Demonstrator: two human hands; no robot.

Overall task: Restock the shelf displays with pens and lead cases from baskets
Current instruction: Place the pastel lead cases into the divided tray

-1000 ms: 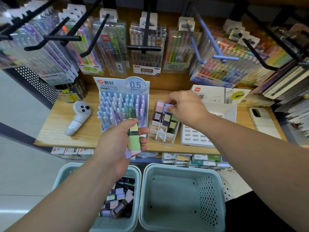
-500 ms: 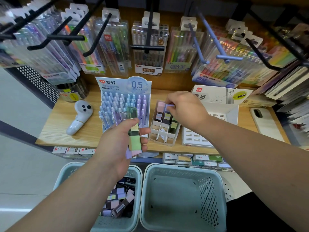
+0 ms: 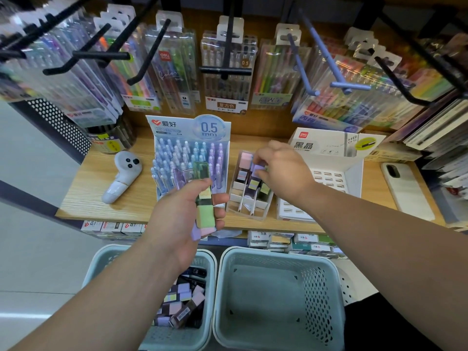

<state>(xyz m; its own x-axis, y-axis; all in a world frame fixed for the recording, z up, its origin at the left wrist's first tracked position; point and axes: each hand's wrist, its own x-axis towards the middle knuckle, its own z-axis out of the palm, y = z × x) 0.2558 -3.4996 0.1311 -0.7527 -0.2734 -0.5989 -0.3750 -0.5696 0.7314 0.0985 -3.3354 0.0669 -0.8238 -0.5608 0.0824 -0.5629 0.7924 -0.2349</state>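
**Purple lead case (image 3: pixel 258 169), crowded slot**

Right of centre, the right hand (image 3: pixel 286 173) pinches the purple lead case in the clear tray (image 3: pixel 249 211). The left hand (image 3: pixel 182 219), mid-frame, grips a stack of cases (image 3: pixel 205 209). Skewed entry could jam the slot; a slack thumb could spill the stack.

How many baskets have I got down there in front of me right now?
2. The left basket is at lower left of the view, with lead cases lying inside. The right basket stands close beside it, to its right. No other shows, though one could be out of frame.
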